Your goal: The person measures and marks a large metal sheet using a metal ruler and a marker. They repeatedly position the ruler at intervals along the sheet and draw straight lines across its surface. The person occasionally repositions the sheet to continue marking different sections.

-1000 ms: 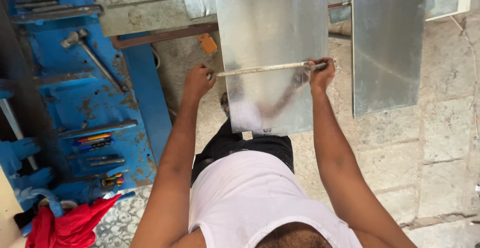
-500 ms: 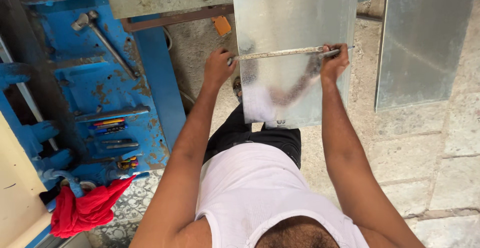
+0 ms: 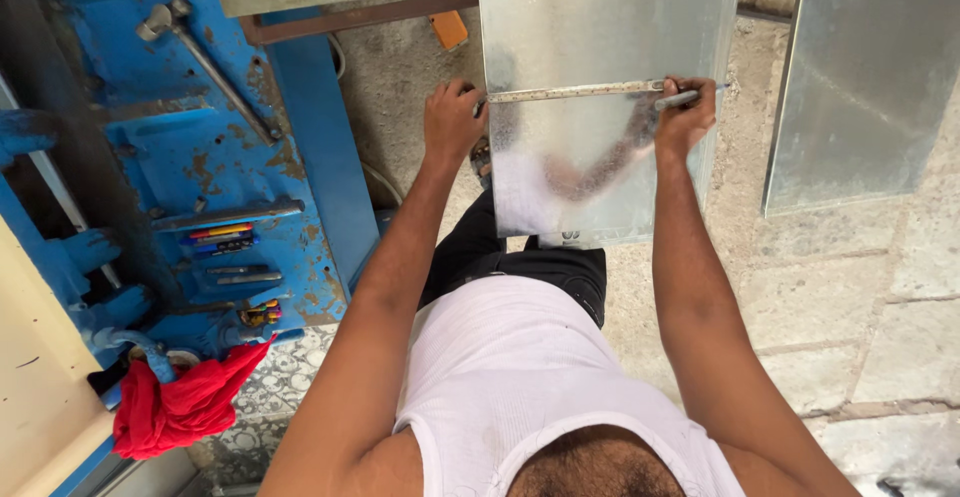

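Both my arms reach forward and down, elbows nearly straight. My left hand [image 3: 452, 117] is curled, fingers pressed on the near end of a steel ruler [image 3: 575, 91] at the left edge of a galvanised metal sheet [image 3: 600, 47]. The ruler lies flat across the sheet, running left to right. My right hand [image 3: 686, 112] is closed around a grey marking tool [image 3: 685, 98], pinching it at the ruler's far end, tip against the sheet. A second sheet [image 3: 860, 77] lies to the right, apart. A blue machine [image 3: 200, 157] stands left, with a red cloth [image 3: 175, 402] hung on it.
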